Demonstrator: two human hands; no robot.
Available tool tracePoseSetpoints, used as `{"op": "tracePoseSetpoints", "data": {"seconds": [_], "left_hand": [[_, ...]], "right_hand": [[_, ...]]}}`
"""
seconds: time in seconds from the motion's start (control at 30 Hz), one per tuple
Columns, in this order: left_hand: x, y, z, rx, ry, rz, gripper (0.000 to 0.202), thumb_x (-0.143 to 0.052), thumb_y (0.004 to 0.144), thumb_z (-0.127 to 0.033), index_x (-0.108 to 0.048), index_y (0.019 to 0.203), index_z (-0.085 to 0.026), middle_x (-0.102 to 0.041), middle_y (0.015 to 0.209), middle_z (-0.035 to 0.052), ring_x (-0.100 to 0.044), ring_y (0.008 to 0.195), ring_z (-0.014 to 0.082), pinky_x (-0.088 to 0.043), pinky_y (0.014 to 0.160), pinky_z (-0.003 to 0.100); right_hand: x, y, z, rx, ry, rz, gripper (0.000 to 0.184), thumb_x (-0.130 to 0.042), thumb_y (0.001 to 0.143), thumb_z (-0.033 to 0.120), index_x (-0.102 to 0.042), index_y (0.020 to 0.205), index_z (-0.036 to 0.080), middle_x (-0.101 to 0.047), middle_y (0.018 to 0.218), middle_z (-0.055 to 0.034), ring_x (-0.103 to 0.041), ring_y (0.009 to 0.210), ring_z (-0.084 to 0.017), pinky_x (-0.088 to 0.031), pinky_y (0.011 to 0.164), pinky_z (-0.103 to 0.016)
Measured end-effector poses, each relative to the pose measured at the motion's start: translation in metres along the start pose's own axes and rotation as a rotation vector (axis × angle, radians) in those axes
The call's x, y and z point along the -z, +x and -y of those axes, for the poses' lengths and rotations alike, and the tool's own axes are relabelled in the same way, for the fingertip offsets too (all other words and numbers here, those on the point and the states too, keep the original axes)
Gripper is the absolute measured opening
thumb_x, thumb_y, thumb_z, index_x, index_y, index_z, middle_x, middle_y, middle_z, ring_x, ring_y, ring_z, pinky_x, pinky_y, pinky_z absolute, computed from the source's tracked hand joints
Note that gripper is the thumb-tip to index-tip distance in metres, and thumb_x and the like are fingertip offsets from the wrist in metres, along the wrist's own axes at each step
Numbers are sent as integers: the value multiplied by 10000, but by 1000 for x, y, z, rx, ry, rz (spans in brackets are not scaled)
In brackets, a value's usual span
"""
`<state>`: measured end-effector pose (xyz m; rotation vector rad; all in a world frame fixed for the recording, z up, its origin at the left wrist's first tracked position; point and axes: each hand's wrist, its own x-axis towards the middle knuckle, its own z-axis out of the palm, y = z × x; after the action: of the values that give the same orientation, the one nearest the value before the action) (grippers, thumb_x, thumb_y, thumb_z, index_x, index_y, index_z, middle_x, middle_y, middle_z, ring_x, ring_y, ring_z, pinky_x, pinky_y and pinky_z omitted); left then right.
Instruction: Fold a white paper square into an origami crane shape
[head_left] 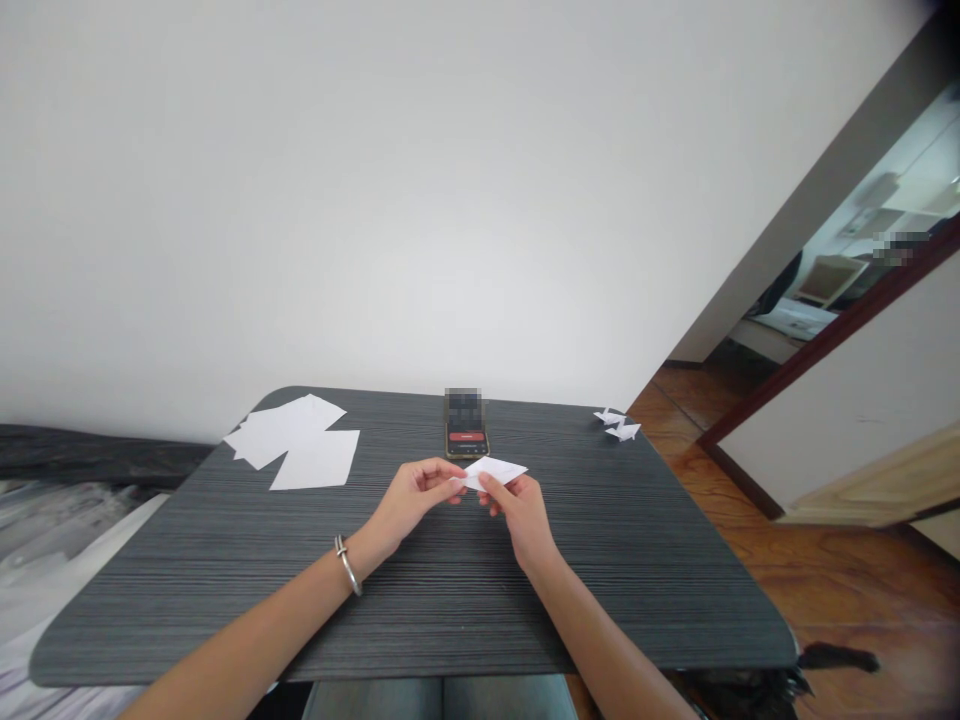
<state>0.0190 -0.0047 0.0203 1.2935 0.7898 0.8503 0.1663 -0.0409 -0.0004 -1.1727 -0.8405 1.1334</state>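
A small piece of folded white paper, pointed at its right end, is held above the middle of the table. My left hand pinches its left end between thumb and fingers. On the near side, my right hand grips the same paper, its thumb pressed on top and its fingers curled underneath. The fingertips hide part of the folds. Just beyond the paper lies a phone with a lit screen, partly blurred.
Loose white paper sheets overlap at the table's left. Two folded paper birds stand near its far right edge. The dark wood-grain table meets a white wall. To the right are a wooden floor and a doorway.
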Motion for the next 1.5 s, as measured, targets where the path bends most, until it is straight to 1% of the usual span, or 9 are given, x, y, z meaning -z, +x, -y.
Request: {"op": "tracePoseSetpoints", "data": {"seconds": [0.2,0.5,0.7,0.83,0.97,1.1,1.2,1.27,1.5], "left_hand": [[1,2,3,14,-7,-15,180,-681,652,-248,-627,739,-100,-632,635,17,-569,599,102,-459,594,217],[3,2,5,50,-6,1,217,-693,636,-243,-632,779,-93,-650,658,37,-607,621,128,-483,584,233],[-1,2,2,28,-26,10,228,-705,618,-237,-625,775,-92,-656,633,31,-610,577,121,-490,586,237],[-1,1,1,24,-20,30,254,-689,640,-243,-620,831,-89,-663,648,41,-626,602,137,-501,621,259],[2,1,-3,43,-50,63,334,-684,651,-239,-585,936,-97,-671,725,56,-640,698,158,-499,670,272],[4,2,-8,70,-61,86,423,-666,668,-308,-540,1027,-123,-658,840,61,-619,754,156,-490,632,251],[5,3,-5,72,11,122,298,-619,703,-369,-590,835,-103,-640,687,26,-577,614,110,-449,547,207],[5,4,0,88,68,152,278,-635,686,-371,-561,656,-104,-611,556,-1,-536,502,84,-413,510,194],[5,2,6,98,103,170,285,-641,672,-376,-512,630,-124,-661,583,21,-590,525,115,-426,544,214]], "right_hand": [[0,-1,0,46,-87,-8,243,-675,633,318,-671,743,100,-625,542,-22,-510,462,-111,-339,399,-200],[3,2,-2,41,-124,-42,266,-686,616,346,-668,712,99,-625,522,-28,-510,440,-114,-334,390,-205],[3,2,-2,65,-111,-44,263,-681,624,356,-656,686,102,-603,508,-18,-488,426,-101,-331,386,-201],[4,3,-3,73,-97,-52,278,-678,624,371,-656,691,102,-591,497,-15,-474,414,-98,-328,379,-202],[6,4,-3,84,-96,-80,291,-674,626,379,-656,703,99,-592,500,-18,-479,418,-102,-327,375,-200],[5,4,-3,77,-131,-52,271,-677,622,368,-655,692,107,-599,506,-18,-485,423,-104,-328,377,-197],[3,1,-3,60,-165,56,256,-677,614,360,-663,685,114,-597,492,-15,-480,415,-106,-329,378,-200],[1,0,-2,64,-178,104,245,-671,617,354,-669,683,119,-589,483,-9,-471,413,-103,-330,379,-199],[0,-2,3,121,-152,85,249,-607,693,379,-655,701,135,-570,506,3,-437,420,-89,-306,382,-190]]}}
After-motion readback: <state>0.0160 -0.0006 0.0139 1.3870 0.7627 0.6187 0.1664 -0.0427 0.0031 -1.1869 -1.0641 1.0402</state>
